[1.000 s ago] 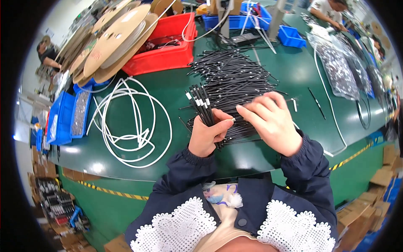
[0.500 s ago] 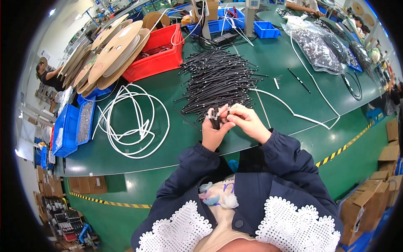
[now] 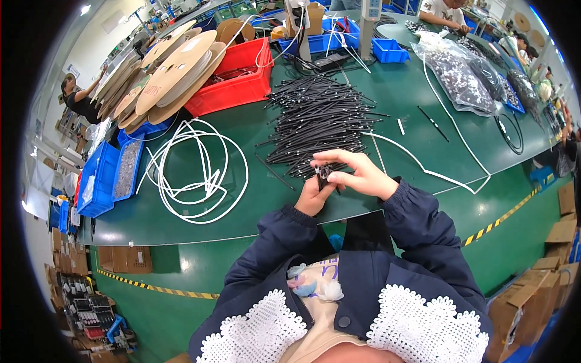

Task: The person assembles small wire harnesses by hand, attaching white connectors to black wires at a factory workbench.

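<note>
A small bunch of short black cables (image 3: 323, 174) stands in my left hand (image 3: 310, 199), which is closed round it near the table's front edge. My right hand (image 3: 361, 174) curves over the upper ends of the same bunch, thumb and fingers touching it; its fingertips partly cover those ends. Just beyond both hands lies a large heap of short black cables (image 3: 321, 118) with small light-coloured bits on them. A single black cable (image 3: 275, 172) rests apart, left of the hands.
Coiled white tubing (image 3: 181, 209) lies to the left, beside blue bins (image 3: 100, 181). A red crate (image 3: 233, 91) and cardboard reels (image 3: 175, 78) stand behind it. Rightward are a long white tube (image 3: 417, 165), a lone black cable (image 3: 433, 123) and a clear bag (image 3: 457, 78). A person (image 3: 445, 12) sits far right.
My right hand has gone from a fingertip pinch beside the bunch to lying over its top. My left hand has come slightly lower with the cables. The whole view has shifted a little.
</note>
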